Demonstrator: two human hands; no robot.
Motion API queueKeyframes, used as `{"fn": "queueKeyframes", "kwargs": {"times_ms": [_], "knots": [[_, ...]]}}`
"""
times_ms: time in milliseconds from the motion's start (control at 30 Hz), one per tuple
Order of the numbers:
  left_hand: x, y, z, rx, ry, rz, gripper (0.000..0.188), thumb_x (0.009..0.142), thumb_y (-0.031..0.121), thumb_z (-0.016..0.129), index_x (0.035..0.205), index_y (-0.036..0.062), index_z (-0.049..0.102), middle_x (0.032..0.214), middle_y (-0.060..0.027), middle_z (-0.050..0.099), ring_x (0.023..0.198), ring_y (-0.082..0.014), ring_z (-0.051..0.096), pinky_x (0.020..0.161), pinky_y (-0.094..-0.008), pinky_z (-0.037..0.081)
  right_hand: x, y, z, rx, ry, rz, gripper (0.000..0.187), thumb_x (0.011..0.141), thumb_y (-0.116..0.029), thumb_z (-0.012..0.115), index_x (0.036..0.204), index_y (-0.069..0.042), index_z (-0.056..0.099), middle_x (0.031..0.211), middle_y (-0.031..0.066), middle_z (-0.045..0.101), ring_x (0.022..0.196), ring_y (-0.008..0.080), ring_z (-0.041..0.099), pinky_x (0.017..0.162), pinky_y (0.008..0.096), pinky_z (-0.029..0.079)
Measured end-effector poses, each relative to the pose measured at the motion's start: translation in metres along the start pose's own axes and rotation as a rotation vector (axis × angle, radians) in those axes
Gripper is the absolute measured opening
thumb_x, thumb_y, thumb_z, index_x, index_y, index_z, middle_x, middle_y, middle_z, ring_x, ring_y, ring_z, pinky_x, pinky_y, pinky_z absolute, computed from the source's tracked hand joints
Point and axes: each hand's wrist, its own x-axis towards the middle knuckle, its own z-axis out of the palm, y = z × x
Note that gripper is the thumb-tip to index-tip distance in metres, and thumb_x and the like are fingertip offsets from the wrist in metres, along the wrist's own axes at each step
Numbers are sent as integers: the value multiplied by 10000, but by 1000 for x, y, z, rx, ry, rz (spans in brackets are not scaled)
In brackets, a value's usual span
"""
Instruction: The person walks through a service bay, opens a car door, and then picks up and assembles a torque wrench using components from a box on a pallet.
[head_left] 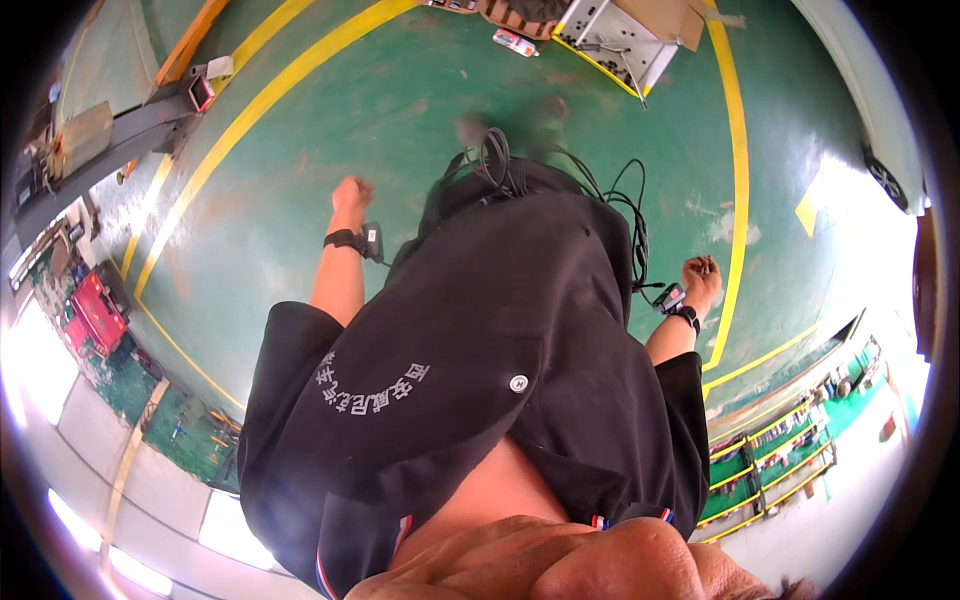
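Black cables hang in loops at the person's waist, between the two hands and nearer the right hand. Its fingers curl inward, as do those of the left hand; whether either grips anything cannot be told. Green floor lies below, with a white tray of tools at upper right and yellow-edged shelves at lower right. Floor spreads leftward from the left hand; a yellow line passes just beyond the right.
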Motion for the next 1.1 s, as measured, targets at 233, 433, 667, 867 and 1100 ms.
{"fn": "queueKeyframes", "kwargs": {"times_ms": [233, 433, 667, 867, 1100], "knots": [[26, -22, -21, -51, -51, -30, 201, 872, 109, 464, 945, -66, 532, 906, -189, 581, 779, -294, 613, 646, -379, 503, -6, 7, 3, -28, 17, -8, 131, 884, -34, 467, 767, -82, 500, 570, -20, 418, 498, 107, 408, 509, 241, 345], [101, -77, -55, 92, -130, 92, 209, 860, 153, 517, 912, -48, 544, 863, -167, 606, 777, -280, 616, 639, -383, 498, -8, 9, 2, -57, -46, -28, 93, 863, -19, 478, 799, -68, 524, 590, -13, 450, 510, 124, 446, 509, 256, 358], [97, -110, -78, -65, -62, -61, 365, 879, 284, 572, 1023, -50, 562, 1000, -170, 628, 892, -309, 622, 765, -405, 493, 10, 11, -11, -15, -87, 56, 123, 863, -31, 472, 749, -68, 498, 555, -17, 416, 482, 110, 418, 509, 254, 370], [13, -97, -89, -236, 66, -121, 260, 915, 155, 424, 1017, -73, 497, 941, -171, 544, 826, -353, 605, 662, -419, 503, 19, 23, 14, -96, -56, 85, 111, 878, -53, 487, 771, -71, 506, 585, -14, 437, 541, 115, 449, 527, 256, 377], [-8, -95, -82, -271, 130, -139, 205, 893, 127, 417, 935, -52, 506, 837, -161, 546, 690, -294, 567, 625, -382, 501, 39, 18, 28, -179, -85, 106, 111, 889, -74, 475, 786, -67, 516, 629, 0, 489, 554, 123, 475, 507, 263, 383]]}}
